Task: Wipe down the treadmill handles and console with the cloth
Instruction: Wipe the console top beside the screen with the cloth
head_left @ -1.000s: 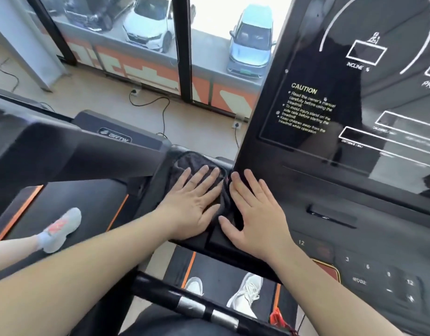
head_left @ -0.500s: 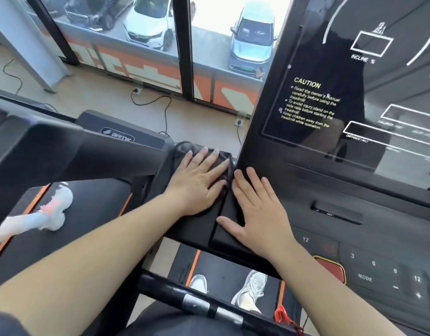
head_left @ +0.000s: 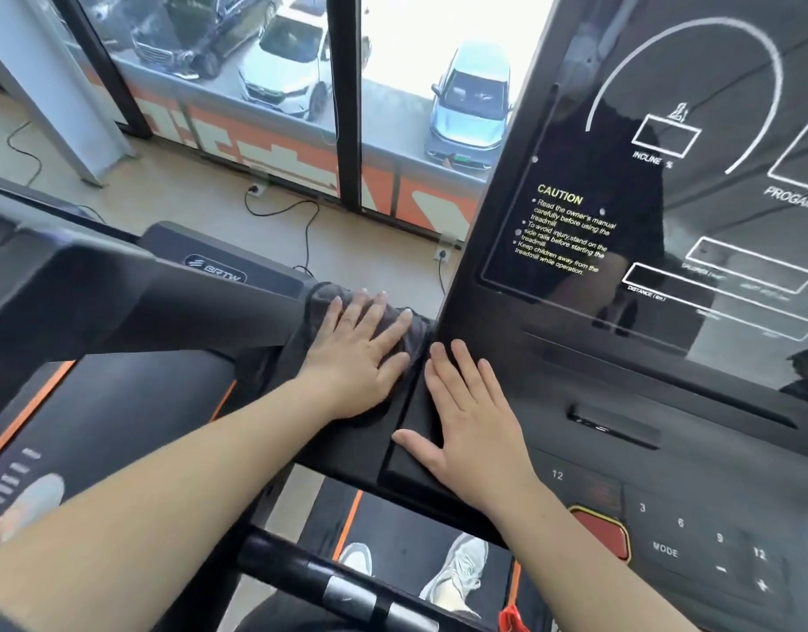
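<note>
A dark grey cloth (head_left: 415,337) lies on the left end of the black treadmill console (head_left: 694,403), at its far corner. My left hand (head_left: 359,358) presses flat on the cloth with fingers spread and straight. My right hand (head_left: 466,421) lies flat on the bare console surface just right of the cloth, fingers straight. Most of the cloth is hidden under my left hand. A black handlebar with silver grip sensors (head_left: 347,595) crosses below my arms.
The console's glossy display (head_left: 666,198) rises at the right, with a red stop button (head_left: 602,533) and number keys below. A neighbouring treadmill (head_left: 119,312) stands at the left. Two grey shoes (head_left: 457,572) stand on the belt. Windows and floor cables lie ahead.
My left hand has slid the cloth farther forward along the console's left end. My right hand has stayed flat beside it, shifting slightly forward.
</note>
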